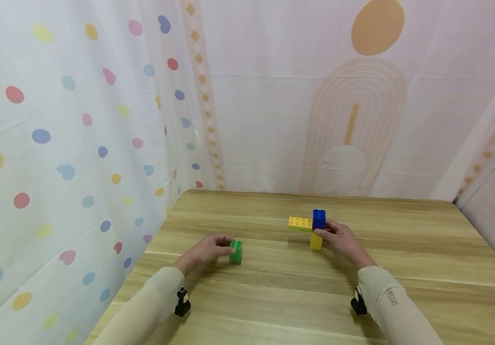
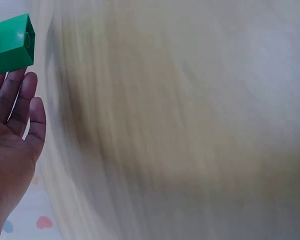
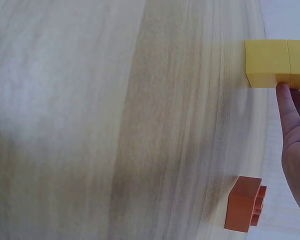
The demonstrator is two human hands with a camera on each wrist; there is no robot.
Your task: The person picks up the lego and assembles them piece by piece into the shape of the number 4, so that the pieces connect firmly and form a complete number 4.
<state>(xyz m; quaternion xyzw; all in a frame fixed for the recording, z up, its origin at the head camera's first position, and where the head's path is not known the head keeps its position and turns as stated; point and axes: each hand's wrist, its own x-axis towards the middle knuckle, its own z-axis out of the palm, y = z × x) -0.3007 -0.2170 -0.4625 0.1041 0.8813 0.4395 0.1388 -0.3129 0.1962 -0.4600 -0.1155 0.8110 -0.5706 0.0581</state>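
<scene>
My left hand [image 1: 207, 248] pinches a green toy building brick [image 1: 236, 257] between thumb and fingers, studs facing up, over the left part of the table. In the left wrist view the same brick [image 2: 11, 44] is held at the fingertips. To the right, my right hand [image 1: 343, 242] grips an assembly of bricks from its right side. A blue brick [image 1: 319, 219] tops it, above a yellow column [image 1: 316, 242]. A long yellow-orange brick [image 1: 300, 222] juts out leftward, with a green strip under it. The right wrist view shows two joined yellow blocks [image 3: 267, 57] at the fingertips.
An orange brick [image 3: 241, 205] lies on the table near the right hand in the right wrist view. The wood-grain table [image 1: 273, 297] meets a patterned curtain [image 1: 256, 120] at the back, and a dotted curtain [image 1: 62, 201] hangs along its left edge.
</scene>
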